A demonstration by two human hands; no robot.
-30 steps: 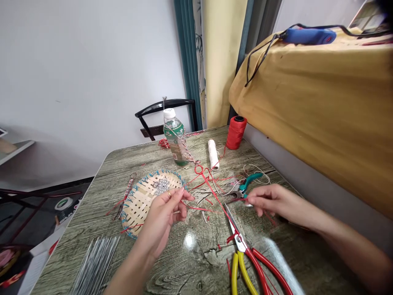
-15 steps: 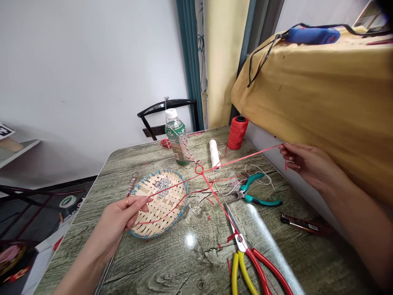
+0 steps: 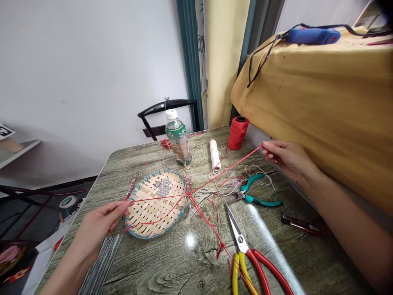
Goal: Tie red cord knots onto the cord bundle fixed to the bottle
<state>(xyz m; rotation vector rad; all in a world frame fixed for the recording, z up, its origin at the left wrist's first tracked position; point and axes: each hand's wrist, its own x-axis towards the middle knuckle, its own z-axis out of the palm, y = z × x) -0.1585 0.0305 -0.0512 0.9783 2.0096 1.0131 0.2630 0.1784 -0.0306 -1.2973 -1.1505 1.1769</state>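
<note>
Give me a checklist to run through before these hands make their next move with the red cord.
1. Left hand has a red strand pinched at the fingertips: ok.
2. Right hand grips the other strand near its end: ok.
3. Both strands drawn straight out from the small red loop: ok.
4. Knot at the loop tight: cannot tell, too small to judge.
5. Trailing red cords clear of the yellow handles: not ok, they cross them.
6. Bottle upright with its cap on: ok.
</note>
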